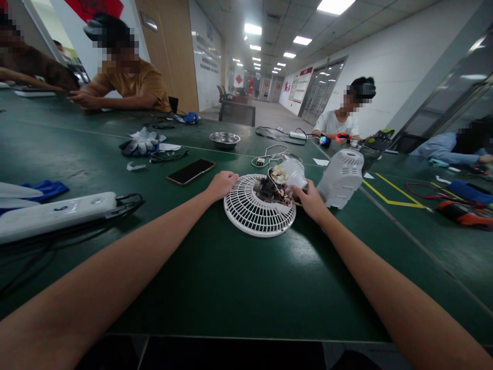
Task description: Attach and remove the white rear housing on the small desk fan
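Note:
A white round fan grille (254,213) lies flat on the green table (215,277), with the fan's exposed motor and wiring (276,186) standing on its far side. My left hand (222,185) rests curled against the grille's left rim. My right hand (310,200) is closed on the motor assembly at the grille's right side. A white fan housing (341,176) stands just right of my right hand, and a smaller white cover piece (295,171) lies behind the motor.
A phone (190,171) lies left of the grille. A white power strip (54,215) sits at the left edge, gloves (140,145) and a metal bowl (224,139) farther back. Other people sit around the table. Tools and cables (462,210) lie at right.

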Demonstrator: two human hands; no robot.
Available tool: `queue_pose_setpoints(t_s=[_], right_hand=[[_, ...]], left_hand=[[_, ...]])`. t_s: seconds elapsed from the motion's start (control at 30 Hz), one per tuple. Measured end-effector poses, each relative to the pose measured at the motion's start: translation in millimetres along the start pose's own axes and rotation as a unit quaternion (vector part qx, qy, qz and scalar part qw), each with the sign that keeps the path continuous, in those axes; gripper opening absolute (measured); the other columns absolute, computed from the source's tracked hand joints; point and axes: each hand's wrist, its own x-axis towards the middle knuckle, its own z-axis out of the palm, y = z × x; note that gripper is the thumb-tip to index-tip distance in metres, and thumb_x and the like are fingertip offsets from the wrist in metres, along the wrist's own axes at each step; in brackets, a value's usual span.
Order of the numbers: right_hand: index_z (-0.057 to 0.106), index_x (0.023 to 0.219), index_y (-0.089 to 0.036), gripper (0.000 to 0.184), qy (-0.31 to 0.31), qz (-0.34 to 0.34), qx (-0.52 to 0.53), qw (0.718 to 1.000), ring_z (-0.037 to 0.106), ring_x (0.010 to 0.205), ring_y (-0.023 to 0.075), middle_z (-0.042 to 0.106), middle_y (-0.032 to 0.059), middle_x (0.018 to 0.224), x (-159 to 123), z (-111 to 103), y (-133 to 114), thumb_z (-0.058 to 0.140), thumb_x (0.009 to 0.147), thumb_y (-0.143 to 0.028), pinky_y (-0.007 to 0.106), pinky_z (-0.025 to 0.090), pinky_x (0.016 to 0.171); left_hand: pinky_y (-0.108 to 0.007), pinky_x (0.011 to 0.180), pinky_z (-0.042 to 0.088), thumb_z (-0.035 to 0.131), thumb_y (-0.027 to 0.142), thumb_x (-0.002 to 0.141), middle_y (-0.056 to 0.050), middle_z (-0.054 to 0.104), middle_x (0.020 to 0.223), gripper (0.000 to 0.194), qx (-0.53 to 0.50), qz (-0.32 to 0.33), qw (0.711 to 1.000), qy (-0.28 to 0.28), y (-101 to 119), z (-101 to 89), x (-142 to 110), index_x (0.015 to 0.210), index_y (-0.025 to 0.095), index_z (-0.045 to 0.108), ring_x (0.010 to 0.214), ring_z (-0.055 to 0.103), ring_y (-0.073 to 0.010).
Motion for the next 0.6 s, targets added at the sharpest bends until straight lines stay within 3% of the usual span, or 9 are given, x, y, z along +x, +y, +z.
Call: queue_pose_setpoints(t_s=[0.6], right_hand=[[0.046, 0.141, -0.023, 0.066, -0.014, -0.006, -0.017, 1.0, 0.073, 0.093, 0.025, 0.075, 0.0081, 0.113, 4.5, 0.6, 6.2, 0.065, 0.087, -0.055, 0.043, 0.059, 0.089]], left_hand=[[-0.031, 0.064, 0.034, 0.045, 0.04, 0.093, -0.003, 0.062, 0.068, 0.039, 0.003, 0.003, 1.0, 0.006, 0.3, 0.0, 0.1, 0.066, 0.017, 0.062, 0.069, 0.056, -0.0188]])
